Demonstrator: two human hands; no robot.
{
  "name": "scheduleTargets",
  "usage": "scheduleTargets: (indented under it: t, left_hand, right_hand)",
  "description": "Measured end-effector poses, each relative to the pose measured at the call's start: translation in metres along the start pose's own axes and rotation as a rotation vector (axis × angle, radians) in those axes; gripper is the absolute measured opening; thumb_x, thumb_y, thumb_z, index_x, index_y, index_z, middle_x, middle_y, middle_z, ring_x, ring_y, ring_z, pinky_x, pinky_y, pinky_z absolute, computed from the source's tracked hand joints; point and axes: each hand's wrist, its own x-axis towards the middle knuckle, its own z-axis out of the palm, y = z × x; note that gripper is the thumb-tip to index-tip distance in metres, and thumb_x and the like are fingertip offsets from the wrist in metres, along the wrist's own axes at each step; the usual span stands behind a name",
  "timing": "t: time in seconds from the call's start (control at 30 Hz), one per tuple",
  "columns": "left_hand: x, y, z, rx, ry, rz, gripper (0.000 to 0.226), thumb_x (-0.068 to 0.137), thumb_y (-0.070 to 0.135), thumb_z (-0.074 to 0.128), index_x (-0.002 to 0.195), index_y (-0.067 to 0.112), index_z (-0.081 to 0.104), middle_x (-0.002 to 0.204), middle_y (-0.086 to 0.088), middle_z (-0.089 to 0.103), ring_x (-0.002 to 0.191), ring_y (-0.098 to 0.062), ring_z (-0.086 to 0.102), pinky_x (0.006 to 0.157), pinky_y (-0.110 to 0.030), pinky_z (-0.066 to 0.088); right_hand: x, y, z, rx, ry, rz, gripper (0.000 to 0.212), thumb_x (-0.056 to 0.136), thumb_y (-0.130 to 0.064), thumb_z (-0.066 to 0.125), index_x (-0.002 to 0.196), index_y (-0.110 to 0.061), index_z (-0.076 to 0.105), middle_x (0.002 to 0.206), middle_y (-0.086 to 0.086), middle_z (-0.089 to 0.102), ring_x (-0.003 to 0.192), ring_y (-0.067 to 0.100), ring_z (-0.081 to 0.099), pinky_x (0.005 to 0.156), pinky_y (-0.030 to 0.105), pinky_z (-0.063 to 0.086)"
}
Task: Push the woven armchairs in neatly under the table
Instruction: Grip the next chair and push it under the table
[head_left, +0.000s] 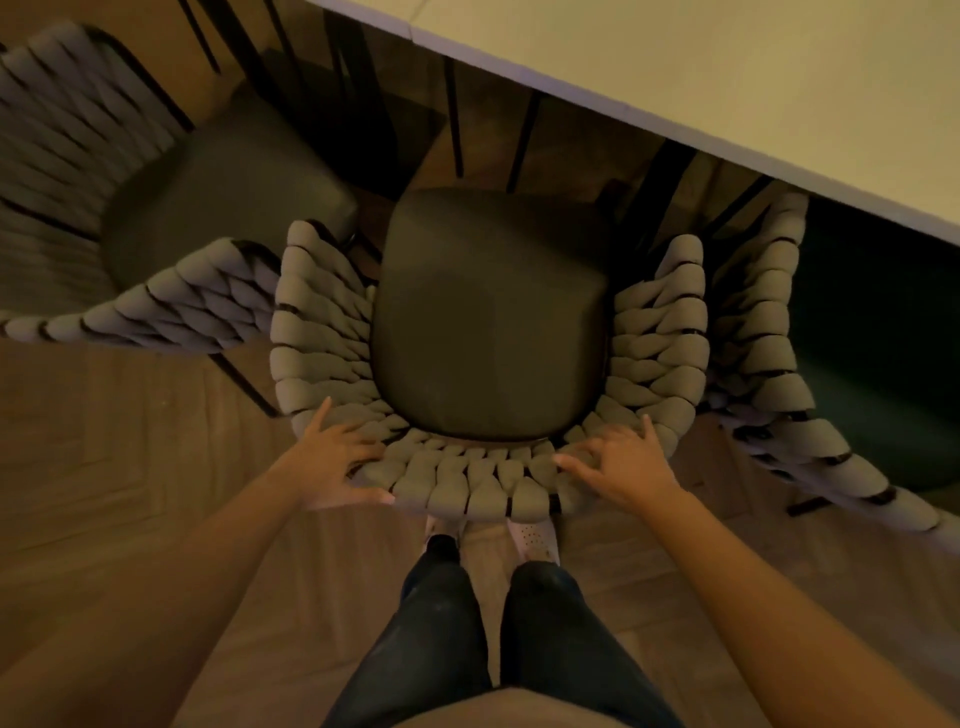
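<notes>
A woven armchair with thick grey straps and a dark seat cushion stands directly below me, facing the pale table at the upper right. My left hand rests on the left of its curved backrest, fingers spread over the weave. My right hand lies on the right of the backrest in the same way. The front of the seat sits near the table's edge, short of it.
A second woven armchair stands at the left, angled away from the table. A third one is at the right, its seat partly beneath the tabletop. Dark chair and table legs cross under the table. My legs and shoes stand on the wooden floor.
</notes>
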Motion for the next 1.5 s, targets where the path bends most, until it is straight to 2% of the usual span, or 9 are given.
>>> scheduleTargets:
  t: [0.1, 0.17, 0.23, 0.3, 0.37, 0.47, 0.63, 1.03, 1.5]
  left_hand:
    - [0.001, -0.014, 0.0, -0.145, 0.181, -0.213, 0.113, 0.071, 0.09, -0.006, 0.135, 0.022, 0.058, 0.156, -0.004, 0.034, 0.149, -0.022, 0.012, 0.115, -0.049, -0.014]
    - [0.004, -0.024, 0.001, -0.264, 0.43, -0.465, 0.083, 0.09, 0.073, 0.031, 0.142, 0.011, 0.048, 0.158, -0.016, 0.026, 0.148, -0.031, 0.013, 0.117, -0.052, 0.004]
    - [0.009, -0.028, 0.0, -0.494, 0.545, -0.723, 0.087, 0.089, 0.049, 0.062, 0.154, 0.007, 0.02, 0.16, -0.019, 0.014, 0.147, -0.035, 0.014, 0.117, -0.051, 0.013]
    - [0.016, -0.03, -0.007, -0.938, 0.584, -0.869, 0.099, 0.084, 0.038, 0.073, 0.155, 0.006, 0.011, 0.156, -0.02, 0.023, 0.141, -0.037, 0.029, 0.113, -0.05, 0.029]
    - [0.024, -0.031, -0.011, -1.245, 0.605, -0.973, 0.094, 0.083, 0.037, 0.074, 0.152, 0.004, 0.019, 0.15, -0.019, 0.037, 0.134, -0.037, 0.041, 0.107, -0.047, 0.038]
    - [0.031, -0.035, -0.014, -1.265, 0.577, -1.069, 0.079, 0.088, 0.036, 0.07, 0.145, 0.001, 0.029, 0.143, -0.021, 0.044, 0.128, -0.038, 0.046, 0.102, -0.046, 0.041]
    - [0.032, -0.051, -0.011, -1.116, 0.56, -1.113, 0.076, 0.09, 0.037, 0.066, 0.144, -0.004, 0.03, 0.141, -0.026, 0.045, 0.126, -0.041, 0.047, 0.101, -0.048, 0.04]
    - [0.061, -0.037, -0.036, -1.144, 0.555, -1.019, 0.068, 0.093, 0.034, 0.063, 0.141, -0.003, 0.031, 0.14, -0.023, 0.045, 0.126, -0.039, 0.047, 0.1, -0.046, 0.041]
    - [0.133, -0.083, -0.114, -0.897, 0.404, -0.805, 0.081, 0.093, 0.037, 0.063, 0.146, -0.009, 0.022, 0.142, -0.028, 0.042, 0.126, -0.043, 0.045, 0.09, -0.047, 0.042]
  right_hand:
    - [-0.006, 0.006, 0.022, 0.148, 0.445, 0.288, 0.064, 0.088, -0.056, 0.053, 0.139, -0.017, 0.05, 0.155, 0.017, 0.027, 0.146, 0.033, 0.017, 0.118, 0.056, 0.007]
    - [-0.009, -0.004, 0.026, 0.453, 0.525, 0.545, 0.086, 0.085, -0.036, 0.068, 0.153, -0.015, 0.02, 0.161, 0.016, 0.004, 0.147, 0.035, 0.01, 0.117, 0.053, 0.016]
    - [-0.005, -0.011, 0.029, 0.903, 0.547, 0.796, 0.098, 0.084, -0.031, 0.071, 0.155, -0.015, 0.005, 0.161, 0.015, 0.005, 0.142, 0.039, 0.024, 0.109, 0.05, 0.032]
    - [0.005, -0.013, 0.029, 1.208, 0.533, 0.941, 0.091, 0.08, -0.034, 0.072, 0.151, -0.008, 0.02, 0.151, 0.02, 0.033, 0.129, 0.039, 0.043, 0.102, 0.047, 0.04]
    - [0.012, -0.012, 0.027, 1.269, 0.499, 0.981, 0.061, 0.085, -0.031, 0.066, 0.133, 0.001, 0.047, 0.132, 0.023, 0.053, 0.117, 0.039, 0.053, 0.097, 0.046, 0.045]
    - [0.018, -0.013, 0.024, 1.247, 0.503, 1.028, 0.035, 0.094, -0.02, 0.055, 0.118, 0.005, 0.056, 0.119, 0.026, 0.059, 0.108, 0.042, 0.058, 0.09, 0.046, 0.049]
    - [0.026, -0.025, 0.008, 1.185, 0.597, 1.073, 0.037, 0.093, -0.02, 0.054, 0.124, 0.0, 0.052, 0.124, 0.023, 0.057, 0.112, 0.039, 0.055, 0.094, 0.046, 0.046]
    - [0.034, 0.003, -0.021, 1.184, 0.71, 1.112, 0.036, 0.09, -0.019, 0.055, 0.124, -0.008, 0.053, 0.122, 0.02, 0.059, 0.111, 0.041, 0.055, 0.09, 0.048, 0.046]
    - [0.054, -0.002, -0.016, 1.315, 0.635, 1.201, 0.044, 0.095, -0.026, 0.055, 0.128, 0.001, 0.046, 0.126, 0.024, 0.055, 0.113, 0.041, 0.053, 0.087, 0.043, 0.041]
